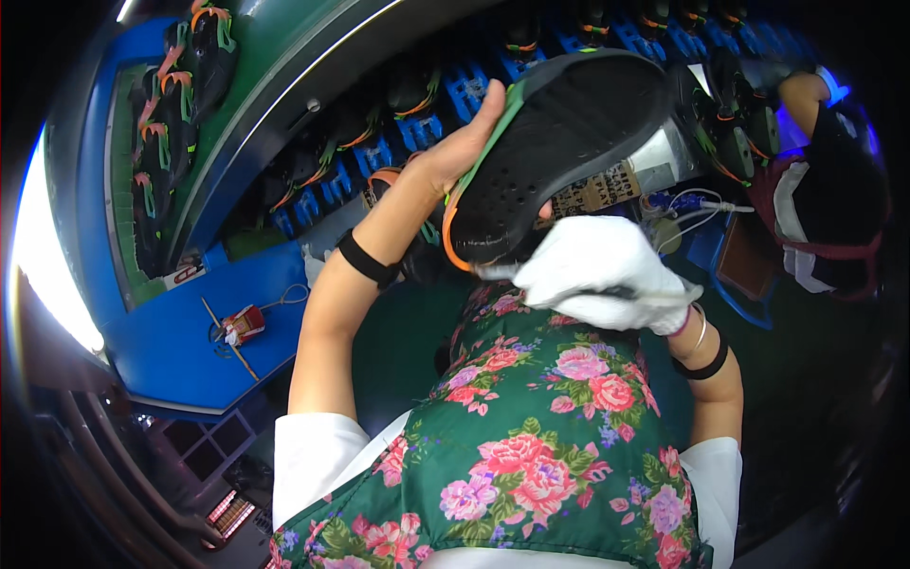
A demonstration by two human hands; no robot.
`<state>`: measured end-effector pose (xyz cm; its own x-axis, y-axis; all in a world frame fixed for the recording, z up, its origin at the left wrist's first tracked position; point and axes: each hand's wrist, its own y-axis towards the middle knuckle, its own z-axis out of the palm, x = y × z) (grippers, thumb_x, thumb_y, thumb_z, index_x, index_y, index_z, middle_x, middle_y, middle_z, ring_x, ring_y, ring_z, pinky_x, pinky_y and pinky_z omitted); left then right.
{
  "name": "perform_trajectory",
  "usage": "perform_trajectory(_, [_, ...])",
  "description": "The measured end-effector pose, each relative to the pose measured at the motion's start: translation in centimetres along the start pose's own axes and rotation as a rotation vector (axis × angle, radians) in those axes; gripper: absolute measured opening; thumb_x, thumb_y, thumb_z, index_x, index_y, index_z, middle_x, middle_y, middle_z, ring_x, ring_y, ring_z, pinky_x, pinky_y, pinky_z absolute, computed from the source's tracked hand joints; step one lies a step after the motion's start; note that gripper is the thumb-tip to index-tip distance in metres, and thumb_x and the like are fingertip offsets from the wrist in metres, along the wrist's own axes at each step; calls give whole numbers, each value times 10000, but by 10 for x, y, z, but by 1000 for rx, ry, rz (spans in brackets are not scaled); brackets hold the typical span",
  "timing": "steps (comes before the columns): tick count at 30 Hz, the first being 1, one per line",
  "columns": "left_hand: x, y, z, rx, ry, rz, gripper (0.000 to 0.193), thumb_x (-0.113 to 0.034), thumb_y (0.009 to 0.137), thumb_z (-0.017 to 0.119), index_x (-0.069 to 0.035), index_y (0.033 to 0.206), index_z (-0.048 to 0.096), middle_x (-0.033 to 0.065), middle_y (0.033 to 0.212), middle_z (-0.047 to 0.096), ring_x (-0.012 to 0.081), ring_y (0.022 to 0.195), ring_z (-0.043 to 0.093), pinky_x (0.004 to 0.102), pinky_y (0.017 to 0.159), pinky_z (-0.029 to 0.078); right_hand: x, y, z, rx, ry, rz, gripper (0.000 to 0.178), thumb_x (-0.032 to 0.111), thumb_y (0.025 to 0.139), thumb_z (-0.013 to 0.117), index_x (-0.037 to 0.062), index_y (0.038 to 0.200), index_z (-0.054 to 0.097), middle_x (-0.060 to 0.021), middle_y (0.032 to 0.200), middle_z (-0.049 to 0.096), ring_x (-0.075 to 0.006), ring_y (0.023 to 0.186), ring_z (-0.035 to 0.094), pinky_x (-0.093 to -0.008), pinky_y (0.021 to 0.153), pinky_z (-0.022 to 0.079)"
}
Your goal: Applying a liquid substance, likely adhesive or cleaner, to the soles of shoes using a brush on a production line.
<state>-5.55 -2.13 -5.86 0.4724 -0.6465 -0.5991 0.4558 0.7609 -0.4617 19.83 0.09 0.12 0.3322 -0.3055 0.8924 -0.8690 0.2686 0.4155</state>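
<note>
My bare left hand (462, 152) grips a black shoe sole (559, 142) by its side, the thumb lying along the green edge. A fingertip shows at the opposite side. The sole is tilted up, its broad black face toward me, with small holes in the lower half and an orange rim around the bottom end. In a white glove, my right hand (607, 270) is closed around a thin brush-like tool (495, 272). The tool's pale, blurred tip meets the orange rim or lies right beside it. Most of its handle is hidden by the glove.
Black shoes on blue holders (417, 133) line a rack behind the sole. More shoes (171, 104) stand on a green surface at the left. A blue table (171, 332) carries a small red-and-white item (244, 325) and a stick. Another person's arm (804, 100) is at the right.
</note>
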Motion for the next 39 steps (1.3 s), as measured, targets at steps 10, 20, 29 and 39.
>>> perform_trajectory(10, [61,11,26,220,-523,233,566,-443,1104,390,-9,1427,556,178,1358,655,312,1177,680,455,1034,560,16,-6,-38,-633,-124,243,163,-22,824,774,5,984,791,-133,1032,780,-222,973,745,-336,883,581])
perform_trajectory(20, [74,-10,51,-375,-197,235,502,-352,1092,463,-4,1450,519,213,1431,592,385,1248,634,528,1044,563,40,-8,-47,-421,-386,79,197,-14,815,765,48,1002,775,-124,1018,765,-291,927,729,-389,849,572])
perform_trajectory(29, [59,-22,78,48,-833,451,653,-525,983,506,-40,1412,590,201,1315,677,367,1118,705,507,1017,568,60,6,-37,-591,-511,8,197,0,770,809,46,960,789,-120,987,786,-266,879,750,-360,776,593])
perform_trajectory(39, [61,-1,104,286,-1012,458,862,-765,947,489,-160,1559,446,147,1580,474,370,1385,530,565,1172,406,77,41,-55,-442,-719,-115,359,-15,750,768,48,1103,787,-131,1115,767,-302,1018,725,-394,880,577])
